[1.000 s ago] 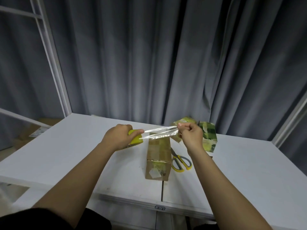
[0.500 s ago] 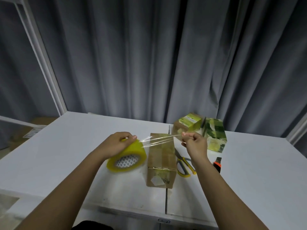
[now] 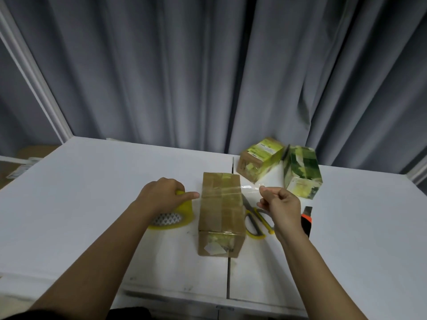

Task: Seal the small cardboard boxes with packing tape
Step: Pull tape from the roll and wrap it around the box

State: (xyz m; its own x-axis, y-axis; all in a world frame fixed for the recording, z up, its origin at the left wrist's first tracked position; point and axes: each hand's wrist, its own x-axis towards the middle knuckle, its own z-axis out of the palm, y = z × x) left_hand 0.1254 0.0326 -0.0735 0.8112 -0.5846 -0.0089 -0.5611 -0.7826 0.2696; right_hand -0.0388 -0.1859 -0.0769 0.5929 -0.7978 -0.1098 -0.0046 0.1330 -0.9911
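Note:
A brown cardboard box lies lengthwise on the white table. A clear strip of tape runs across its top, from left to right. My left hand grips the yellow tape roll on the table just left of the box. My right hand pinches the free end of the strip to the right of the box, a little above the table.
Yellow-handled scissors lie right of the box, partly under my right hand. An orange-and-black utility knife lies beside them. Two green-and-yellow boxes stand at the back right. A seam splits the tabletop below the box.
Both hands came down with the stretched tape. The roll now sits on the table left of the box, and the strip lies across the box top.

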